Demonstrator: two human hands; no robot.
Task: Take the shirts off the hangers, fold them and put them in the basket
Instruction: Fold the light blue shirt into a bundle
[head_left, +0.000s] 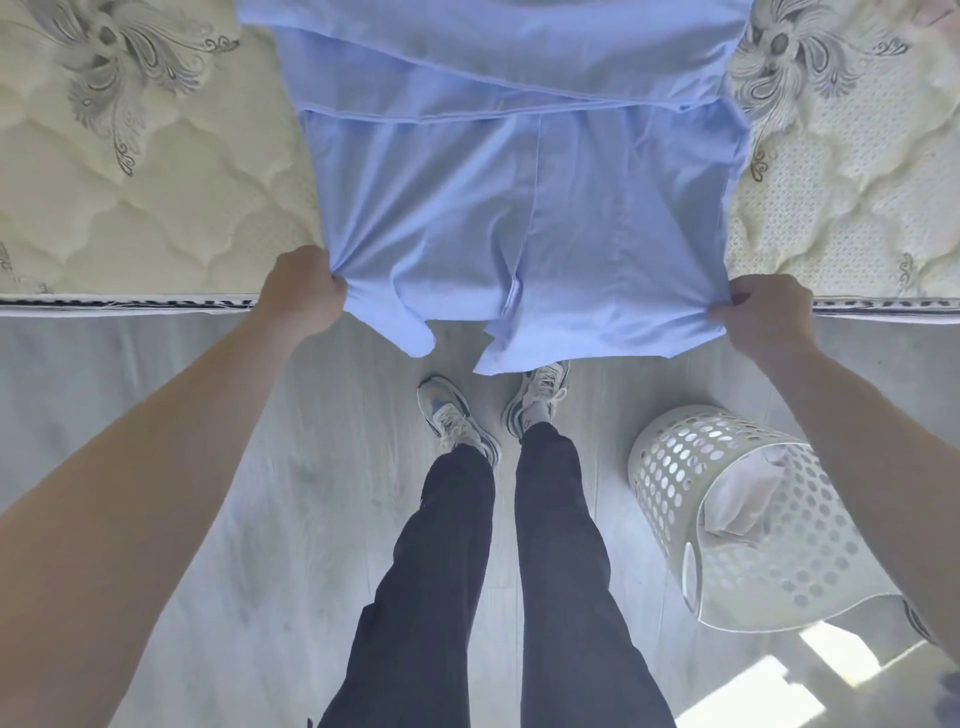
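Our left hand pinches the hem corner of a pale blue shirt lying across the mattress near edge; our right hand pinches the other corner, likely ready to fold. A white basket with folded cloth waits on the floor beside our right foot.

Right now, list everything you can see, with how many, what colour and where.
mattress: one, cream with grey floral quilting, across the top.
shirt: one, light blue, spread on the mattress, hem hanging over its near edge.
floor: light grey boards, below the mattress edge.
basket: one, white, perforated, on the floor at the right.
cloth: one, pale, inside the basket.
shoes: two, white and grey, on the floor.
trousers: one pair, dark, centre bottom.
left hand: one, grips the shirt's lower left corner.
right hand: one, grips the shirt's lower right corner.
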